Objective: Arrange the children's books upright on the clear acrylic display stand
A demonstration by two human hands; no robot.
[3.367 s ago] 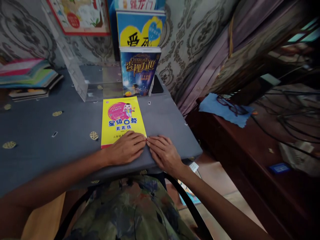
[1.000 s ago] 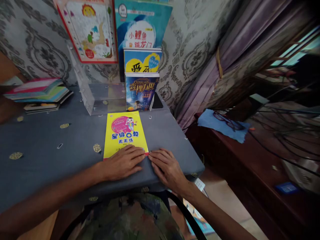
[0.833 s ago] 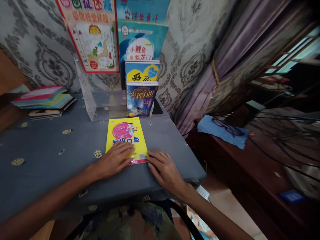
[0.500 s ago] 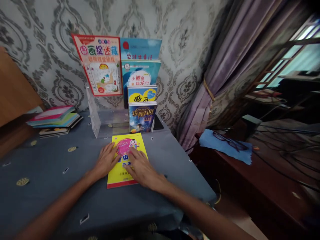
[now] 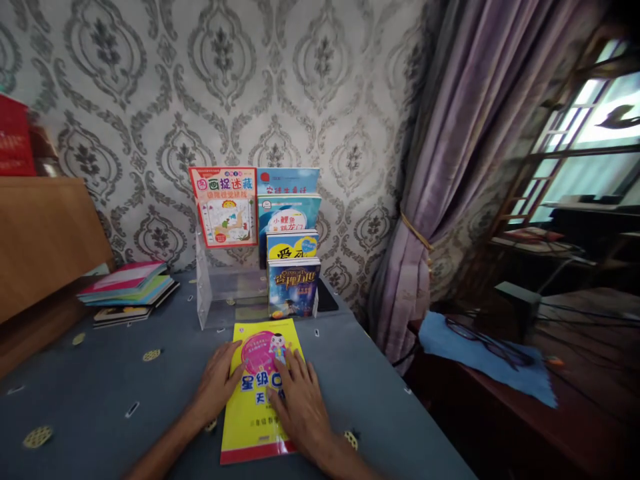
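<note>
A yellow book [image 5: 260,427] with a red bottom strip lies flat on the cloth-covered table, its cover facing up. My right hand [image 5: 303,403] rests on the right part of the cover, fingers spread and hiding some of the printing. At the book's left edge is my left hand [image 5: 217,380], fingers stretched forward and the thumb over the cover. Just beyond the book stands a clear acrylic rack [image 5: 203,287]. It holds a red-bordered book [image 5: 227,220] at the back left and, stepped down on the right, teal books [image 5: 290,210], a yellow-and-blue one [image 5: 295,247] and a dark blue one [image 5: 294,288].
A pile of thin books [image 5: 125,287] sits at the table's left rear, near a wooden panel [image 5: 50,233]. Behind the rack, a flat black object [image 5: 327,299] touches the table edge. To the right are a tied purple curtain [image 5: 425,200] and glasses [image 5: 490,343] on a blue cloth [image 5: 450,347].
The camera view has tilted up, so the table items appear lower. Both hands remain on the yellow book; the right hand's fingers now point more forward.
</note>
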